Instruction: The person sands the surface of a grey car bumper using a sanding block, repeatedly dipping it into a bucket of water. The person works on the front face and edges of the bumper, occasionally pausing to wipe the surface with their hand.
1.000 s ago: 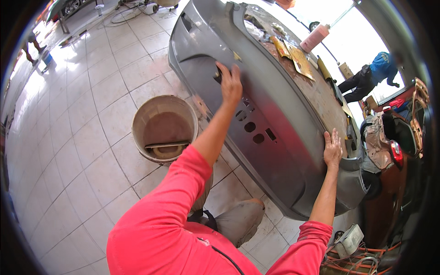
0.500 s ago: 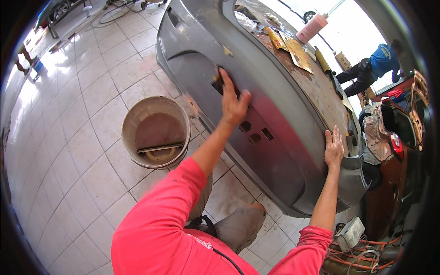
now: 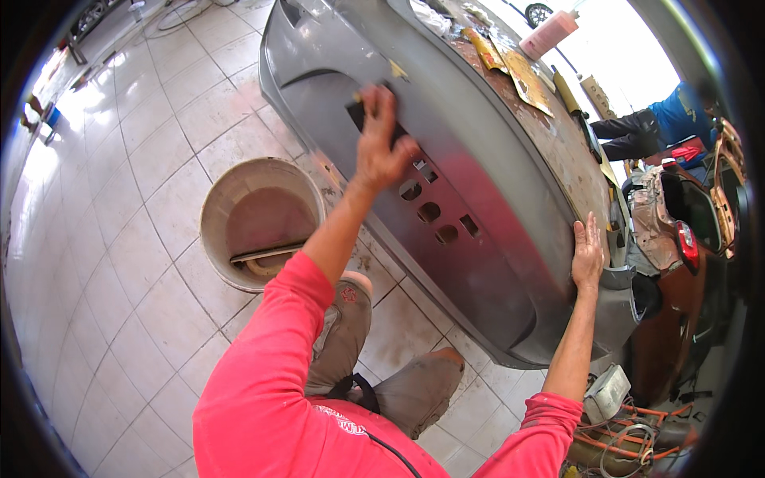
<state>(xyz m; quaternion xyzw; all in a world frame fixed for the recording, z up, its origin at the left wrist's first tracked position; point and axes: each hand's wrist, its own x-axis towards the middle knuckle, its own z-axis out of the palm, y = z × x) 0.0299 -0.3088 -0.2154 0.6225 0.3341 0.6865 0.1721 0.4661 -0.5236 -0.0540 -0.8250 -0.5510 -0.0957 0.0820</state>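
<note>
A large grey car bumper cover (image 3: 486,207) with a reddish patch and several cut-out holes in its middle stretches diagonally before me. On its recessed face my left hand (image 3: 381,139), slightly blurred, presses a dark flat pad (image 3: 355,116), mostly hidden under the palm and fingers. My right hand (image 3: 588,253) lies with fingers stretched out on the bumper's right-hand edge, holding nothing. Left of the bumper, a round bucket (image 3: 209,209) on the floor contains cloudy pinkish-brown water and a long flat tool with a curved handle (image 3: 267,261).
Behind the bumper, a worktop (image 3: 550,147) bears yellow-brown sheets (image 3: 526,80) and a pink bottle (image 3: 550,34). Another person (image 3: 677,115) in blue bends at the far right. Car parts with a red tail light (image 3: 687,245) stand nearby; orange tubing and cables (image 3: 629,438) lie lower right.
My left hand has slid up and leftward along the bumper with the pad, uncovering more of the holes. My right hand stays on the edge; the view has shifted slightly.
</note>
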